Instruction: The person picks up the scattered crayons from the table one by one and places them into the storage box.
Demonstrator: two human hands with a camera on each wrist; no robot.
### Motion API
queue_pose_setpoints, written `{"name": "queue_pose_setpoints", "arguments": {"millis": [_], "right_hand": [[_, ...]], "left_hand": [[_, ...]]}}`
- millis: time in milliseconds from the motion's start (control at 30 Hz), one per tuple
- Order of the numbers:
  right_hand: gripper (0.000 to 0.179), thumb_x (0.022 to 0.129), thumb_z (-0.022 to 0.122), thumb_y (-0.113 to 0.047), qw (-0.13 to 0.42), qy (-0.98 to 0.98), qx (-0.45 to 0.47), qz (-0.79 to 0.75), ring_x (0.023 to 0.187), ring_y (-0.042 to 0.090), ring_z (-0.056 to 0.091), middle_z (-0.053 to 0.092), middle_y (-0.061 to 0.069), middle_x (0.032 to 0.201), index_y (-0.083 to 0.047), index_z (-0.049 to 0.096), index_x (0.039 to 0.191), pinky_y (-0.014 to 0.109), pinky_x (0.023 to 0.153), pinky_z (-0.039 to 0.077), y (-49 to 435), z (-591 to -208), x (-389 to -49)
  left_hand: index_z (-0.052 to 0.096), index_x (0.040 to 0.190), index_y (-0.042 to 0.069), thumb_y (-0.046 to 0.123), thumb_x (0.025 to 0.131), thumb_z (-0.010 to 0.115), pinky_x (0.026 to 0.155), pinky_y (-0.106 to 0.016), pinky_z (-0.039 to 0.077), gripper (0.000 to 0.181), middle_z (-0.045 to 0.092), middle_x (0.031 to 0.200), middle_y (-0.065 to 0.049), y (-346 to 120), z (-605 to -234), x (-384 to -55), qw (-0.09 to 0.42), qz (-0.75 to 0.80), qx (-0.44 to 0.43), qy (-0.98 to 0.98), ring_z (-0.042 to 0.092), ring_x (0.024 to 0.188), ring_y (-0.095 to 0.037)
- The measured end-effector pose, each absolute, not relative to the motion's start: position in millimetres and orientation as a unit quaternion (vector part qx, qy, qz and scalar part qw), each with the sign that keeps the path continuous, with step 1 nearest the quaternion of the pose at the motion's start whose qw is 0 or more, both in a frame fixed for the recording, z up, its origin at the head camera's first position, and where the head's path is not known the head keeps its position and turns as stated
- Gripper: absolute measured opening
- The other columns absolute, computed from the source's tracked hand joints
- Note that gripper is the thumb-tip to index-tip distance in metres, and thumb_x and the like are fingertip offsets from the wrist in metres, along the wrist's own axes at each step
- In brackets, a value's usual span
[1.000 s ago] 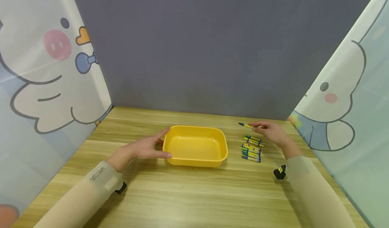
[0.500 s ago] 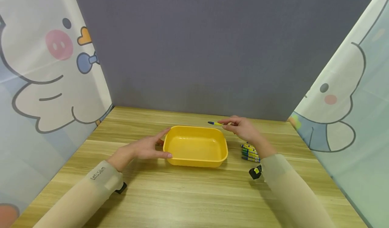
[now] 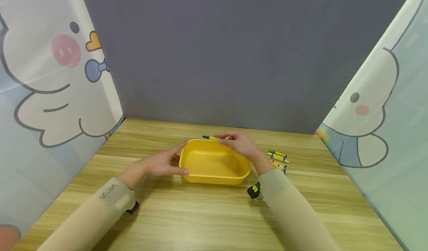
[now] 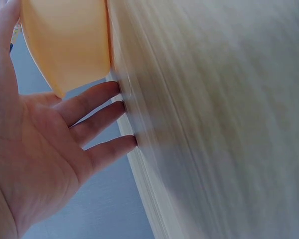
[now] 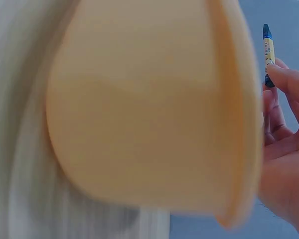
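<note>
A yellow plastic basin [image 3: 214, 179] sits on the wooden table. At its left end my left hand [image 3: 162, 163] has thumb and index finger spread to two corners of the rim; the left wrist view shows the other fingers [image 4: 99, 122] extended, tips by the tabletop. My right hand [image 3: 240, 144] is over the basin's far right part, pinching a dark-tipped crayon [image 3: 210, 137] with a yellow wrapper between thumb and fingers. In the right wrist view the crayon [image 5: 269, 52] stands clear beyond the basin's rim. From the head, the hand hides the crayon's rear end.
Several crayons [image 3: 278, 156] with yellow wrappers lie in a loose column right of the basin, partly hidden by the right forearm. A grey panel [image 3: 217, 58] rises behind the table. Printed cloth walls [image 3: 361, 139] stand at both sides.
My right hand has carried the crayon leftward from beside the other crayons to over the basin. The left hand and the basin have stayed in place.
</note>
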State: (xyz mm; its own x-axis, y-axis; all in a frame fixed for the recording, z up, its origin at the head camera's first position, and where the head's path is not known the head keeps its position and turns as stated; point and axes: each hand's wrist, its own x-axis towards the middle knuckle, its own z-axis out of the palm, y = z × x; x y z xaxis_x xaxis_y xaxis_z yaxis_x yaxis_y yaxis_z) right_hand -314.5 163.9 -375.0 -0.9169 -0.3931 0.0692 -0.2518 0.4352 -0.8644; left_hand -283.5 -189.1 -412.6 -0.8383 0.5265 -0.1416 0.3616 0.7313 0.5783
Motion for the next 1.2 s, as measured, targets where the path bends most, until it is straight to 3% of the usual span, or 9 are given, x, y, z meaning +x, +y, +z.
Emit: {"name": "queue_pose_setpoints", "arguments": {"millis": [133,367,600,833,1000,1200], "right_hand": [[0.026,0.109,0.072,-0.026,0.084,0.839,-0.194,-0.501,0.071,0.019,0.048,0.071,0.001,0.14,-0.026,0.081,0.133,0.027,0.067,0.045,147,-384,-316],[0.026,0.109,0.071,-0.021,0.091,0.838,-0.181,-0.507,0.086,0.024,0.059,0.071,0.004,0.139,-0.02,0.081,0.133,0.029,0.075,0.05,124,-396,-314],[0.025,0.109,0.071,-0.017,0.113,0.831,-0.185,-0.513,0.079,0.021,0.064,0.074,0.009,0.116,-0.016,0.082,0.131,0.027,0.065,0.05,110,-405,-315],[0.024,0.108,0.07,-0.012,0.12,0.856,-0.197,-0.462,0.072,0.015,0.067,0.07,0.01,0.117,-0.014,0.083,0.127,0.025,0.056,0.051,102,-417,-317],[0.024,0.107,0.067,-0.006,0.119,0.878,-0.204,-0.417,0.063,0.014,0.065,0.074,0.005,0.094,-0.011,0.084,0.124,0.024,0.06,0.05,98,-421,-313],[0.024,0.106,0.068,-0.007,0.098,0.913,-0.202,-0.34,0.053,0.012,0.058,0.064,0.0,0.063,-0.014,0.084,0.123,0.023,0.059,0.044,92,-425,-312]], "left_hand": [[0.006,0.179,0.029,0.074,0.09,0.077,0.121,-0.072,0.042,0.123,0.065,0.155,-0.017,-189,-413,-283,0.153,0.278,0.24,0.917,0.061,0.144,-0.041],[0.006,0.179,0.03,0.075,0.09,0.077,0.12,-0.072,0.043,0.122,0.066,0.154,-0.017,-187,-413,-283,0.155,0.279,0.236,0.918,0.061,0.143,-0.042],[0.007,0.179,0.031,0.076,0.089,0.077,0.12,-0.071,0.043,0.122,0.066,0.154,-0.015,-186,-415,-284,0.154,0.277,0.233,0.919,0.062,0.143,-0.041],[0.006,0.179,0.03,0.075,0.09,0.077,0.12,-0.073,0.043,0.123,0.064,0.156,-0.018,-188,-417,-285,0.15,0.28,0.24,0.917,0.061,0.143,-0.042],[0.007,0.179,0.03,0.074,0.09,0.078,0.12,-0.071,0.044,0.122,0.066,0.154,-0.017,-189,-419,-286,0.149,0.282,0.242,0.916,0.062,0.143,-0.04],[0.007,0.179,0.029,0.073,0.09,0.078,0.12,-0.07,0.044,0.122,0.067,0.153,-0.016,-188,-418,-286,0.145,0.284,0.245,0.916,0.063,0.142,-0.039]]}}
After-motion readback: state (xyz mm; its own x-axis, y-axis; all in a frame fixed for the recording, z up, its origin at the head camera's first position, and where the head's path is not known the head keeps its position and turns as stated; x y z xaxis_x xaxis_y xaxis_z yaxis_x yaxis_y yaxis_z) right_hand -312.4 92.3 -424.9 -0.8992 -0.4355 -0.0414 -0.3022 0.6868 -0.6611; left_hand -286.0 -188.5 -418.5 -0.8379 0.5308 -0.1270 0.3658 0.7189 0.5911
